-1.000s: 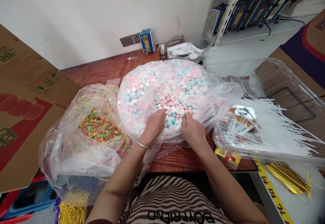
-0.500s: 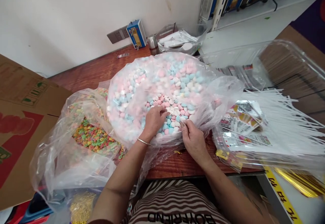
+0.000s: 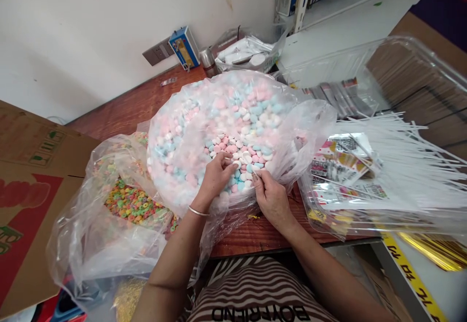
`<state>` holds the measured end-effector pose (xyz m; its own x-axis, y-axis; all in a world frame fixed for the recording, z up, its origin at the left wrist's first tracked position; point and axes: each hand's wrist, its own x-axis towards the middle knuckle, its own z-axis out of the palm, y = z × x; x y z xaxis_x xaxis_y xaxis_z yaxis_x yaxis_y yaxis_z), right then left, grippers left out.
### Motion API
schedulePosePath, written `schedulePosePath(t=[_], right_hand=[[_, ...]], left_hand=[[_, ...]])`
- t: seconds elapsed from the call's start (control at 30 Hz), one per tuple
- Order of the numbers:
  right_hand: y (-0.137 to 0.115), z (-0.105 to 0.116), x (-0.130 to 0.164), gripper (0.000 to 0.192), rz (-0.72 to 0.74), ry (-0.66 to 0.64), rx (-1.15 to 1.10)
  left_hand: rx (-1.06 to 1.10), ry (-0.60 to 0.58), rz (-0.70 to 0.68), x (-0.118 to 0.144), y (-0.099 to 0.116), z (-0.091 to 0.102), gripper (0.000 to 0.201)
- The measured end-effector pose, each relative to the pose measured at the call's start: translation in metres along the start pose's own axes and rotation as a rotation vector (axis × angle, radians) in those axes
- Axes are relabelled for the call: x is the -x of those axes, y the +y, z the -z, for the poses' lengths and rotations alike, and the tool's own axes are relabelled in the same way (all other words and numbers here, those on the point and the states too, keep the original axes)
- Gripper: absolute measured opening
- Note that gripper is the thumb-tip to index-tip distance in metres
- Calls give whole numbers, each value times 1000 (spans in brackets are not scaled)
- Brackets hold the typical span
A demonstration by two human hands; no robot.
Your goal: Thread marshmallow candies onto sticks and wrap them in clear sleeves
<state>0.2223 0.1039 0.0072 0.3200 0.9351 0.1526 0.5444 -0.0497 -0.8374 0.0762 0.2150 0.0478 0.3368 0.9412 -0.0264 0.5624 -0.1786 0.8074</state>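
Note:
Pink, white and pale blue candies [image 3: 239,143] fill a large clear plastic bag [image 3: 175,117], whose opening faces me. My left hand [image 3: 218,173], with a thin bangle at the wrist, reaches into the opening. Its fingers are curled, and the thumb tip is at a white candy; whether it is gripped is hard to see. On the right of the opening, near the bag's front rim, my right hand [image 3: 272,195] pinches something small and white between thumb and forefinger. What that piece is cannot be made out.
On the left, another clear bag holds colourful cereal rings [image 3: 133,200], beside a cardboard box [image 3: 40,166]. To the right, a clear plastic bin [image 3: 328,222] holds white sticks [image 3: 408,166] and printed packets [image 3: 339,166]. A blue box [image 3: 184,47] and a metal cup [image 3: 207,61] stand behind.
The view has shifted a little, so most things sit slightly further left. Both hands stay at the opening of the candy bag, their finger poses nearly the same.

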Motion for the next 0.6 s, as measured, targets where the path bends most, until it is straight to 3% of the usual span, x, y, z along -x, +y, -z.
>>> schedulePosePath(t=[0.13,0.2,0.33,0.47,0.6], right_hand=[[1,0,1,28,-3,-6,-9],[2,0,1,29,4,-12,-20],[3,-2,3,29,63,-11,-32],[1,2,5,33,167,32,-60],[-8,14,11,38,235,37,-58]], left_hand=[[-295,42,-31,2,1,1,1],[-388,75,-34,3,0,2,4],[-431,92,-16,2,-6,2,15],[-524,107,-51,1,-9,-2,14],[-451,134,-121,8,-10,-4,15]])
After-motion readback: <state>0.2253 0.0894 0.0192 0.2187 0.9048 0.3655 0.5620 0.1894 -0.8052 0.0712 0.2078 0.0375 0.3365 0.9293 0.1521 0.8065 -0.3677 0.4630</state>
